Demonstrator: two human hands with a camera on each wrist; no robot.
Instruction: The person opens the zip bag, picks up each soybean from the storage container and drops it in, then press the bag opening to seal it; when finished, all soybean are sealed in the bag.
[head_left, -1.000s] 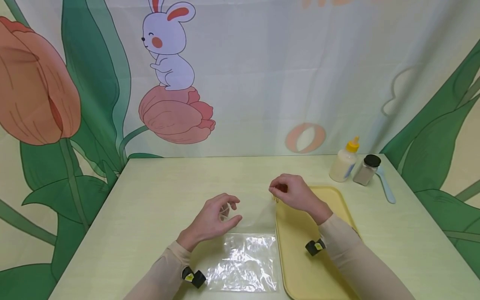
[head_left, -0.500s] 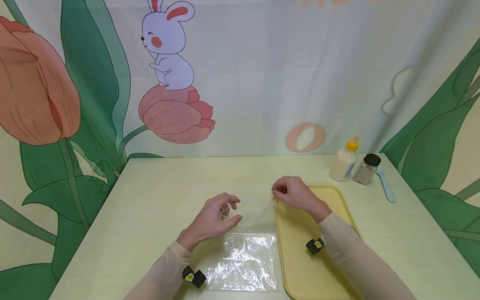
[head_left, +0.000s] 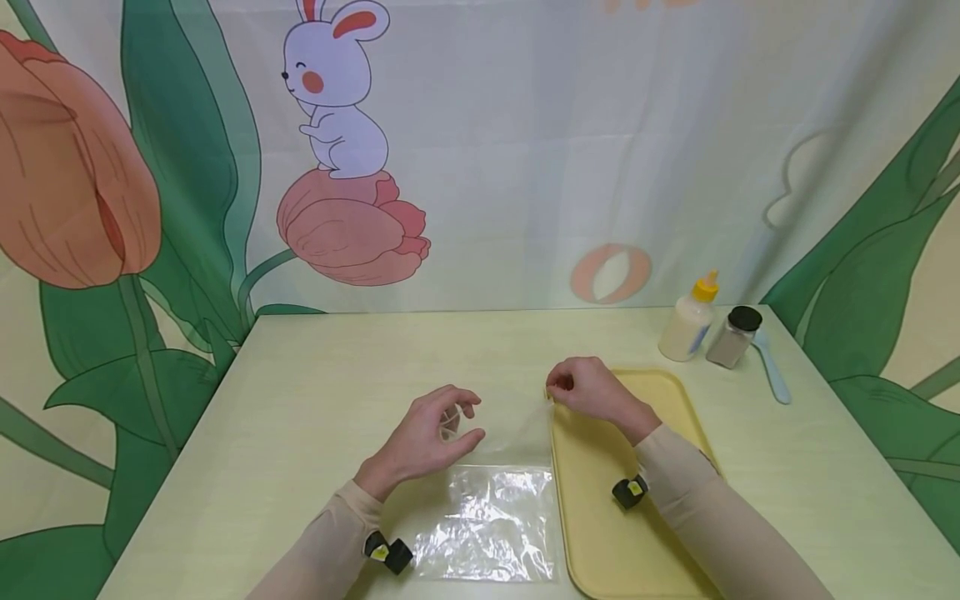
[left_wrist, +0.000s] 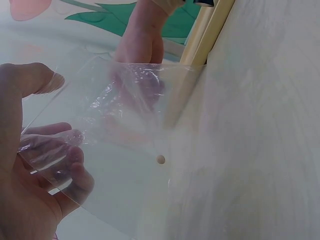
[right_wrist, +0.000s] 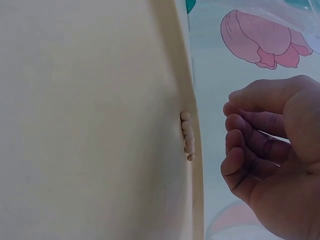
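Note:
My left hand (head_left: 420, 433) holds a clear plastic bag (left_wrist: 125, 125); its film wraps over the curled fingers while the thumb stands apart from them. The right hand (head_left: 592, 387) hovers over the left edge of a yellow tray (head_left: 607, 500), thumb tip against curled fingers. What lies between those fingertips is hidden. In the left wrist view that hand appears behind the film. Below it, a short row of small pale beads (right_wrist: 187, 135) lines the tray's edge; a string cannot be made out. One round bead (left_wrist: 160, 159) shows through or against the bag.
Shiny clear film (head_left: 495, 525) lies flat on the table, left of the tray. At the back right stand a squeeze bottle (head_left: 686, 329) with a yellow nozzle and a black-lidded jar (head_left: 733, 337), beside a pale blue spoon-like tool (head_left: 772, 371). A printed curtain (head_left: 487, 167) hangs behind.
My right hand has shifted slightly right and toward me, its fingertips coming closer to the tray's edge. The left hand and the bag have barely moved.

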